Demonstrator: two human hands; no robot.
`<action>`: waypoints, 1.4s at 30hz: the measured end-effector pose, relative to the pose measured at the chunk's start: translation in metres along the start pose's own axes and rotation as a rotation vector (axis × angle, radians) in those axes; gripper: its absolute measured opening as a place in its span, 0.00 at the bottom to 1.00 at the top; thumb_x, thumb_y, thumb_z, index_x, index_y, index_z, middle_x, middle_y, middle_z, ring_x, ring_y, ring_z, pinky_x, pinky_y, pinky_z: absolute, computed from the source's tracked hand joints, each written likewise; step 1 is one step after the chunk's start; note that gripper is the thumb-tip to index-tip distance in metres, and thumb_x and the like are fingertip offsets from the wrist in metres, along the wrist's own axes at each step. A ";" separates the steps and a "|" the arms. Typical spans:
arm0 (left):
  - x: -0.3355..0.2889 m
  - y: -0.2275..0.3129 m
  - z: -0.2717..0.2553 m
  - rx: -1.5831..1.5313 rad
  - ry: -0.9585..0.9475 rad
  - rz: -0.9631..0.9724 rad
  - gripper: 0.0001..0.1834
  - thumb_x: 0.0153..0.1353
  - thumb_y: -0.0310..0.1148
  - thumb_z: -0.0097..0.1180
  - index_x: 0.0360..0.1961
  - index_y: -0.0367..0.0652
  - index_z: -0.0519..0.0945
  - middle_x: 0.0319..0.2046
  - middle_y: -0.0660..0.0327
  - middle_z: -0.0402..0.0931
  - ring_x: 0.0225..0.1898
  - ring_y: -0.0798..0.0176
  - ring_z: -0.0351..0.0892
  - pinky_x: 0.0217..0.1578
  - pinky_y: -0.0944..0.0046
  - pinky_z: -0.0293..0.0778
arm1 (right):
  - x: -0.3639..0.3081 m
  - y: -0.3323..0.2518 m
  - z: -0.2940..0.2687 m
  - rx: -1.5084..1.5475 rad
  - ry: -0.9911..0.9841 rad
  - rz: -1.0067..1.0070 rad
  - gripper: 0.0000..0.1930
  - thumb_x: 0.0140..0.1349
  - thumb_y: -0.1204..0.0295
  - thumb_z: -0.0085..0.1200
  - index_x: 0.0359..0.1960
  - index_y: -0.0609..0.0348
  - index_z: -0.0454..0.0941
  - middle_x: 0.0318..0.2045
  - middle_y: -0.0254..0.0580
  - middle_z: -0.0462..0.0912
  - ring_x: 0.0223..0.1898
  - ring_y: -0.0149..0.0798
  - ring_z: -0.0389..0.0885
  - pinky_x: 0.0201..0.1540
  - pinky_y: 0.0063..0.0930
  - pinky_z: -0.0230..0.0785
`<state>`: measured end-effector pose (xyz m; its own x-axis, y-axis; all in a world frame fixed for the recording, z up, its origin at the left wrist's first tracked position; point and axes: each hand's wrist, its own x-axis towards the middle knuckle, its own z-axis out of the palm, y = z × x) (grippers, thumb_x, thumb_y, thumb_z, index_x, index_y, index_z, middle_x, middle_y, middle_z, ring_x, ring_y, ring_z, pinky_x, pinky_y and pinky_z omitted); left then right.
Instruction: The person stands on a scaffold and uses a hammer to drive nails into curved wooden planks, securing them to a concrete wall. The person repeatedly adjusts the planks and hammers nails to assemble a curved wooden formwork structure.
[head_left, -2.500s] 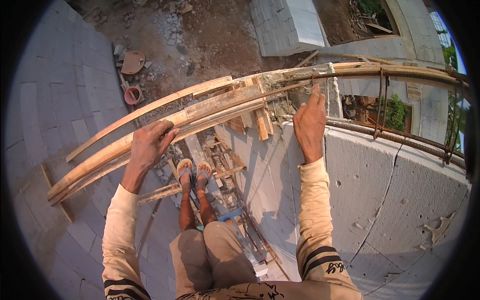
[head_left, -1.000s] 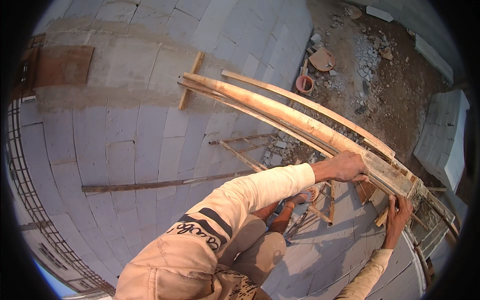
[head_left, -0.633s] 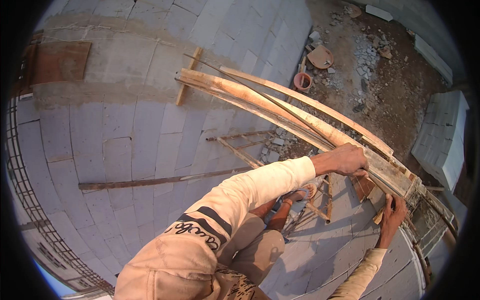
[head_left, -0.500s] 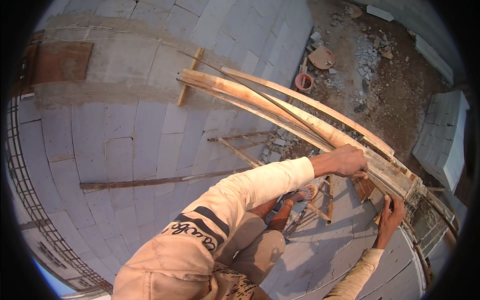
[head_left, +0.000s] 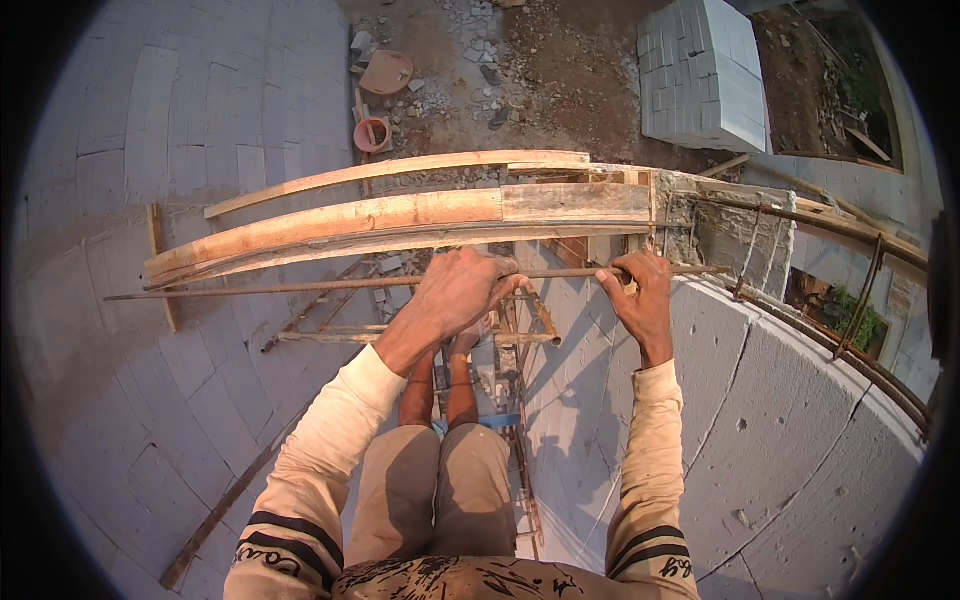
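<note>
A long, thin rusty steel rod (head_left: 300, 289) runs from left to right across the near side of wooden formwork boards (head_left: 430, 211). My left hand (head_left: 450, 300) is closed around the rod near its middle, back of the hand up. Farther right, my right hand (head_left: 645, 292) pinches the same rod between thumb and fingers, a short way from its right end. That end reaches toward a tied rebar cage (head_left: 850, 335) on top of the block wall, close to rough concrete (head_left: 715, 235). The rod's left tip passes a short upright wooden piece (head_left: 158, 240).
Below me stands a rough wooden frame (head_left: 540, 310), partly hidden by my legs. Light block walls (head_left: 800, 430) rise at both sides. On the rubble ground beyond are a reddish bucket (head_left: 372, 134), a round pan (head_left: 386, 73) and a stack of pale blocks (head_left: 705, 85).
My view has swung to the right. The rod, earlier slanting across the top of the formwork, now lies along its near side. Both hands still hold it, now drawn level in front of me.
</note>
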<state>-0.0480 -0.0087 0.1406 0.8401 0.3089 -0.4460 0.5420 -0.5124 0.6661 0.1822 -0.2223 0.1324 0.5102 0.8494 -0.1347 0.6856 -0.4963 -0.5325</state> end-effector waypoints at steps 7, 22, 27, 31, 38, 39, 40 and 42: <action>0.001 0.004 -0.016 -0.066 -0.001 0.084 0.21 0.75 0.51 0.61 0.45 0.44 0.91 0.30 0.47 0.87 0.37 0.38 0.87 0.39 0.42 0.79 | 0.001 -0.007 -0.007 0.024 0.085 -0.063 0.20 0.55 0.54 0.79 0.33 0.57 0.87 0.29 0.37 0.83 0.38 0.44 0.77 0.60 0.47 0.60; -0.108 -0.090 -0.019 -0.178 -0.159 -0.207 0.26 0.76 0.52 0.61 0.37 0.34 0.83 0.24 0.45 0.72 0.25 0.46 0.68 0.31 0.47 0.68 | -0.006 -0.017 -0.010 -0.016 -0.057 0.000 0.23 0.49 0.50 0.81 0.27 0.56 0.87 0.26 0.38 0.84 0.36 0.43 0.78 0.61 0.49 0.58; -0.108 -0.089 -0.022 -0.243 -0.134 -0.173 0.26 0.76 0.51 0.62 0.36 0.34 0.83 0.23 0.46 0.72 0.25 0.47 0.65 0.31 0.49 0.68 | -0.003 -0.020 -0.014 -0.030 -0.025 -0.050 0.23 0.49 0.50 0.82 0.27 0.56 0.87 0.25 0.37 0.83 0.34 0.42 0.76 0.59 0.47 0.58; -0.120 -0.109 -0.030 -0.210 -0.164 -0.208 0.29 0.74 0.55 0.64 0.33 0.35 0.83 0.21 0.50 0.71 0.25 0.52 0.63 0.29 0.51 0.65 | -0.003 -0.014 -0.018 -0.023 -0.057 0.003 0.22 0.48 0.51 0.82 0.27 0.56 0.87 0.25 0.37 0.85 0.36 0.43 0.77 0.60 0.47 0.58; -0.188 -0.141 0.006 -0.352 -0.076 -0.332 0.34 0.72 0.61 0.65 0.27 0.36 0.77 0.20 0.62 0.61 0.26 0.65 0.59 0.27 0.55 0.58 | -0.004 -0.006 -0.009 -0.009 -0.108 -0.022 0.23 0.48 0.50 0.82 0.26 0.57 0.86 0.24 0.37 0.81 0.33 0.43 0.73 0.58 0.45 0.57; -0.197 -0.142 0.011 -0.348 -0.081 -0.396 0.34 0.72 0.59 0.66 0.26 0.35 0.76 0.19 0.62 0.61 0.25 0.66 0.58 0.26 0.55 0.58 | -0.003 -0.008 -0.005 -0.007 -0.104 -0.083 0.23 0.47 0.50 0.81 0.26 0.57 0.86 0.24 0.37 0.81 0.33 0.44 0.73 0.59 0.46 0.58; -0.210 -0.140 0.014 -0.363 -0.051 -0.410 0.34 0.72 0.58 0.66 0.26 0.35 0.76 0.19 0.62 0.61 0.25 0.66 0.58 0.26 0.55 0.58 | -0.002 -0.013 0.002 0.005 -0.104 -0.123 0.24 0.47 0.50 0.81 0.26 0.58 0.86 0.24 0.38 0.82 0.33 0.44 0.73 0.59 0.47 0.58; -0.229 -0.136 0.014 -0.359 -0.002 -0.476 0.33 0.72 0.56 0.67 0.25 0.34 0.75 0.19 0.63 0.61 0.25 0.67 0.58 0.26 0.56 0.58 | 0.004 -0.025 0.009 0.036 -0.117 -0.173 0.24 0.47 0.49 0.81 0.27 0.58 0.87 0.25 0.39 0.82 0.34 0.45 0.73 0.60 0.48 0.59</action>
<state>-0.3144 -0.0211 0.1441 0.5030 0.4367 -0.7458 0.8330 -0.0150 0.5530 0.1624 -0.2051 0.1375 0.3214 0.9374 -0.1340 0.7373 -0.3366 -0.5857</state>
